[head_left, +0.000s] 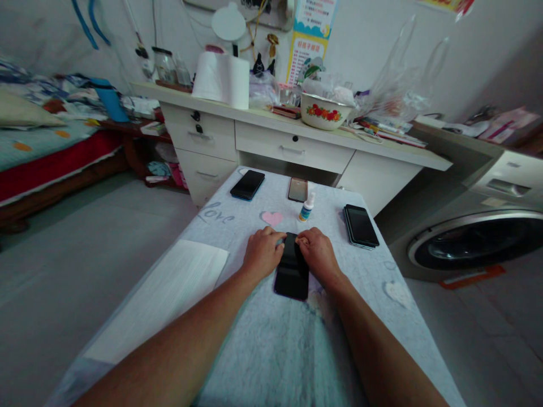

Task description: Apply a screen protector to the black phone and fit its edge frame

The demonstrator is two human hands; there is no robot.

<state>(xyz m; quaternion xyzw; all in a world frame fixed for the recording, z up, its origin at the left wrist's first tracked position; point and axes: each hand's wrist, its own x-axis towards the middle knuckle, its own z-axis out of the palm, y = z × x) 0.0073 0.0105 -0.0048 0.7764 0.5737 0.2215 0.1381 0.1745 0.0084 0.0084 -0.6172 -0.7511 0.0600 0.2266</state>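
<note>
A black smartphone (292, 276) lies screen up on the cloth-covered table, its far end between my two hands. My left hand (263, 249) grips its left edge near the far corner, fingers curled and thumb at the edge. On the opposite side, my right hand (317, 252) is closed at the far right corner; a small tan bit shows at its fingertips, too small to name. Just beyond the hands stands a small white spray bottle (306, 208) with a blue and yellow label. Behind it lies a phone case (297, 190), brownish with a dark rim.
Another black phone (248, 185) lies at the table's far left. Stacked phones (360, 226) rest at the right edge. A white sheet (169, 299) covers the left side. Beyond stand a white desk (271, 141) with a flowered bowl (326, 110) and a washing machine (487, 209).
</note>
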